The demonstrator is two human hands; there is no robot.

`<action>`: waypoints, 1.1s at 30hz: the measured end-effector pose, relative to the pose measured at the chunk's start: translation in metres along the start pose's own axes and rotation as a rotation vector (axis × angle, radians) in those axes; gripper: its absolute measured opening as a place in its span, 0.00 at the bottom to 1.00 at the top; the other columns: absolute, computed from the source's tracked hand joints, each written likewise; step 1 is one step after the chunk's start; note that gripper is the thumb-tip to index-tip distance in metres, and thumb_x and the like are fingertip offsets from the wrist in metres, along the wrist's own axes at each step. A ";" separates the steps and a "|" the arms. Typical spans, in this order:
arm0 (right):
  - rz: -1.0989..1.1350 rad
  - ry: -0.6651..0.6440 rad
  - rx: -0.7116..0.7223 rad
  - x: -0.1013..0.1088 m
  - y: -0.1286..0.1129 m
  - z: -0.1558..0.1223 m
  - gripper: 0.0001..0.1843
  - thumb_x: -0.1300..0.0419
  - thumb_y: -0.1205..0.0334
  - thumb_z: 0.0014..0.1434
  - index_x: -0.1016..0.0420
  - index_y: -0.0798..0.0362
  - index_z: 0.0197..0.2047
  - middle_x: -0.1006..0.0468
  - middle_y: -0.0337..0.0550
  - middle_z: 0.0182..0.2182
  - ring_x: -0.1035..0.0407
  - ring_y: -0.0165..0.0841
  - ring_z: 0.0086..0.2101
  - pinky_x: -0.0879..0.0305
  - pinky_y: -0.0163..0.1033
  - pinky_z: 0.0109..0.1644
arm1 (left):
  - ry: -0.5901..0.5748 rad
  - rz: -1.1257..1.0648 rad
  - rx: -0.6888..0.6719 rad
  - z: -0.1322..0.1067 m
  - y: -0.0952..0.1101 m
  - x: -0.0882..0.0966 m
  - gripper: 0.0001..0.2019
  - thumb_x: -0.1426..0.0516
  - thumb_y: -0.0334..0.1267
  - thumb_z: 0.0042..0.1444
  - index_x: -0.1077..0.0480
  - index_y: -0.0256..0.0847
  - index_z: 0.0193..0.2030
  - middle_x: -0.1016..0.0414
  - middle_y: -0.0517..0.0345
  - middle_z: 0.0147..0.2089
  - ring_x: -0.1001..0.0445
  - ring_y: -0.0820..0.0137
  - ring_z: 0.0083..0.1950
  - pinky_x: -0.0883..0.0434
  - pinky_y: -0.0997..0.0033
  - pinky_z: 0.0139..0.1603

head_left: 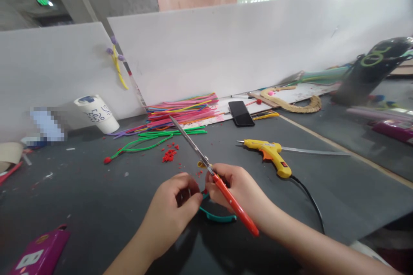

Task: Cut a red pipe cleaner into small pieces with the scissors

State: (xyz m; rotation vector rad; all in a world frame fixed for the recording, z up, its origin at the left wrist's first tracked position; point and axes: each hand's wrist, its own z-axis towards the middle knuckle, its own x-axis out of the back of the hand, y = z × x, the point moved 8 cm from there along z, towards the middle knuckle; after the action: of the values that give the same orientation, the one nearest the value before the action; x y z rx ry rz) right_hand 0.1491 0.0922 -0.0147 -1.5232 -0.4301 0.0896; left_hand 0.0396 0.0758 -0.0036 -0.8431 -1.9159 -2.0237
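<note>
My right hand (230, 182) is closed round a pair of scissors (230, 197) with red handles, its blades pointing up and to the left. My left hand (174, 206) is beside it, thumb and fingers pinched together. A tiny red bit (205, 191) shows between the two hands; I cannot make out which fingers grip it. Below the fingertips lies a curved teal handle (219, 217), partly covered by the hands. Small red scraps (169, 154) are scattered on the dark table beyond the hands. To their left a green stem (148, 148) with a red tip (107, 160) lies bent in a loop.
A yellow glue gun (271, 154) with a black cable lies at the right. Behind are a bundle of coloured pipe cleaners (183, 111), a phone (241, 114) and a marked paper cup (98, 114). A purple box (41, 249) sits front left. White panels (226, 47) line the back.
</note>
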 end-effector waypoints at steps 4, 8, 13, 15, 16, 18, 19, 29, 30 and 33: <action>-0.018 -0.006 0.016 -0.003 -0.001 -0.001 0.03 0.49 0.71 0.40 0.39 0.55 0.22 0.39 0.32 0.19 0.46 0.24 0.22 0.48 0.28 0.24 | -0.051 -0.138 0.054 0.001 -0.005 -0.006 0.05 0.47 0.33 0.47 0.31 0.37 0.29 0.31 0.58 0.27 0.35 0.71 0.28 0.39 0.73 0.28; -0.034 0.036 -0.010 0.000 0.000 -0.001 0.04 0.49 0.71 0.40 0.41 0.54 0.21 0.42 0.31 0.17 0.48 0.23 0.20 0.51 0.28 0.21 | -0.085 -0.100 0.044 0.002 -0.005 -0.011 0.07 0.47 0.33 0.48 0.32 0.37 0.23 0.34 0.61 0.22 0.36 0.72 0.26 0.40 0.74 0.27; -0.048 0.045 -0.032 0.005 0.003 0.002 0.02 0.49 0.69 0.42 0.39 0.54 0.22 0.42 0.30 0.16 0.48 0.23 0.19 0.51 0.28 0.21 | -0.006 0.055 0.057 0.004 -0.006 0.001 0.08 0.45 0.38 0.48 0.32 0.38 0.22 0.37 0.63 0.21 0.39 0.73 0.24 0.42 0.74 0.25; -0.093 0.049 -0.003 0.004 0.002 0.002 0.01 0.48 0.68 0.42 0.39 0.54 0.22 0.41 0.32 0.18 0.47 0.24 0.21 0.49 0.29 0.23 | 0.066 0.050 0.051 0.004 -0.005 0.007 0.05 0.43 0.35 0.45 0.29 0.39 0.30 0.35 0.63 0.24 0.39 0.73 0.24 0.42 0.75 0.25; -0.116 0.049 0.005 0.004 0.002 0.002 0.01 0.48 0.68 0.42 0.38 0.54 0.22 0.41 0.32 0.18 0.47 0.25 0.22 0.49 0.29 0.23 | 0.080 0.046 0.045 0.004 -0.004 0.008 0.05 0.43 0.34 0.44 0.28 0.40 0.31 0.34 0.63 0.25 0.40 0.73 0.24 0.42 0.75 0.25; -0.148 0.048 0.003 0.001 0.002 0.002 0.01 0.48 0.67 0.42 0.39 0.54 0.22 0.42 0.32 0.18 0.48 0.25 0.22 0.50 0.29 0.23 | 0.079 0.053 0.028 0.004 -0.003 0.007 0.04 0.44 0.33 0.45 0.28 0.40 0.28 0.34 0.62 0.25 0.40 0.74 0.24 0.41 0.75 0.25; -0.158 0.050 -0.001 0.001 0.003 0.001 0.02 0.48 0.67 0.41 0.39 0.54 0.21 0.43 0.31 0.18 0.49 0.24 0.21 0.51 0.29 0.23 | 0.079 0.061 0.018 0.004 -0.002 0.006 0.03 0.44 0.32 0.45 0.28 0.39 0.27 0.33 0.62 0.25 0.40 0.74 0.24 0.41 0.75 0.26; -0.143 0.056 0.048 -0.001 0.000 0.001 0.04 0.47 0.68 0.43 0.41 0.53 0.21 0.43 0.31 0.18 0.48 0.25 0.21 0.51 0.29 0.23 | 0.109 0.097 -0.045 0.001 0.004 0.005 0.05 0.46 0.30 0.46 0.29 0.40 0.25 0.33 0.62 0.25 0.39 0.74 0.25 0.41 0.75 0.26; -0.143 0.052 0.060 0.000 -0.002 0.001 0.04 0.47 0.67 0.45 0.41 0.53 0.22 0.42 0.32 0.18 0.48 0.25 0.22 0.50 0.29 0.23 | 0.115 0.064 -0.037 0.001 0.003 0.007 0.05 0.46 0.30 0.47 0.29 0.40 0.25 0.34 0.63 0.24 0.38 0.74 0.25 0.41 0.75 0.26; -0.208 0.059 0.091 0.006 -0.008 0.000 0.08 0.45 0.60 0.50 0.39 0.53 0.25 0.40 0.33 0.20 0.47 0.26 0.22 0.49 0.30 0.25 | 0.150 -0.183 0.053 0.002 -0.010 0.014 0.04 0.44 0.36 0.48 0.29 0.39 0.26 0.35 0.63 0.23 0.38 0.75 0.24 0.40 0.76 0.24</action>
State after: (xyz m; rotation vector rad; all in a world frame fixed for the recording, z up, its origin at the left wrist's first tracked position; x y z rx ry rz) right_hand 0.1529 0.0937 -0.0060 -1.3808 -0.5283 -0.0974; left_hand 0.0239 0.0817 -0.0043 -0.5038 -2.0163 -2.0604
